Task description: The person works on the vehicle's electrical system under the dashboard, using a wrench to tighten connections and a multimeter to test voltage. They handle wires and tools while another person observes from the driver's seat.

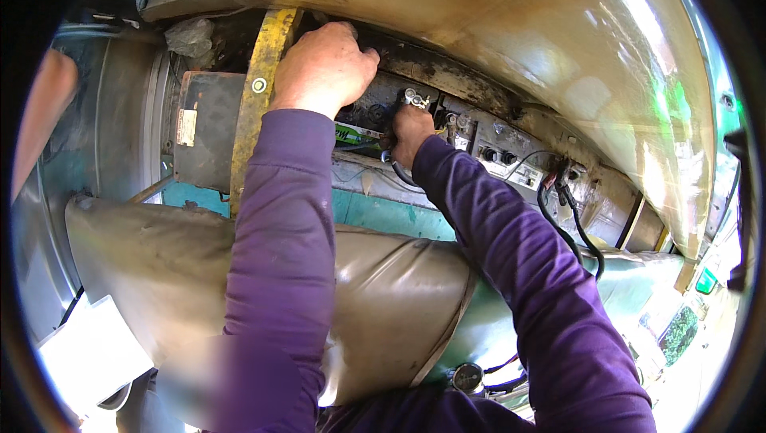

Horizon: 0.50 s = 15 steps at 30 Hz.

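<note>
Creased purple long sleeves (283,249) with stitched cuffs (297,142) leave the hands (323,67) bare.

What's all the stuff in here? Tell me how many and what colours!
Shiny coverings: two, brown, top and below
Yellow bar: one, worn yellow, left of centre
Box: one, dark grey, left of the bar
Crumpled plastic: one, clear, upper left
Green label: one, green, between the hands
Metal clamp: one, silvery, by the right hand
Cables: at least two, black, right
Round gauge: one, dark-faced, bottom
Sleeves: two, purple, centre
Left hand: one, bare, beside the bar
Right hand: one, bare, below the clamp
</note>
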Each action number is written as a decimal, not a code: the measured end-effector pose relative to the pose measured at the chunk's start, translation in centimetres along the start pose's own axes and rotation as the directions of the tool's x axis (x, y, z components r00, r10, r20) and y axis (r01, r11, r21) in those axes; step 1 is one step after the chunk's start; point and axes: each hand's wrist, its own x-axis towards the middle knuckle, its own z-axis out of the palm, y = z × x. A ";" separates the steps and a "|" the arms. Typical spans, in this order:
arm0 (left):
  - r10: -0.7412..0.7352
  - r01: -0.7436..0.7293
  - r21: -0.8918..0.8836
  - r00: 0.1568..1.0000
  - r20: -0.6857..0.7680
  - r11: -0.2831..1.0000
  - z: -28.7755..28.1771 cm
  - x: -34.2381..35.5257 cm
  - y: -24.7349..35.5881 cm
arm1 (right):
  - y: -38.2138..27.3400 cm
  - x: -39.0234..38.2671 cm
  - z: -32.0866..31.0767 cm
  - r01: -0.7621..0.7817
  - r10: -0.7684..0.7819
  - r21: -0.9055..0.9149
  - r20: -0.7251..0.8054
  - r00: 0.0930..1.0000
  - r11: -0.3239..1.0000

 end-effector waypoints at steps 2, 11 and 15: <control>0.005 -0.005 0.005 1.000 0.003 1.000 -0.1 -0.1 0.1 | 0.7 0.2 -0.7 -0.099 0.114 0.307 -0.032 0.993 0.947; -0.029 0.030 -0.032 0.999 0.027 0.999 -0.5 -0.2 0.2 | 7.4 5.4 -6.8 -0.272 0.230 0.005 0.520 0.823 0.962; -0.012 0.013 -0.055 1.000 0.017 0.998 -0.3 0.0 0.0 | 6.0 3.7 -5.6 -0.103 0.129 -0.085 0.411 0.902 0.991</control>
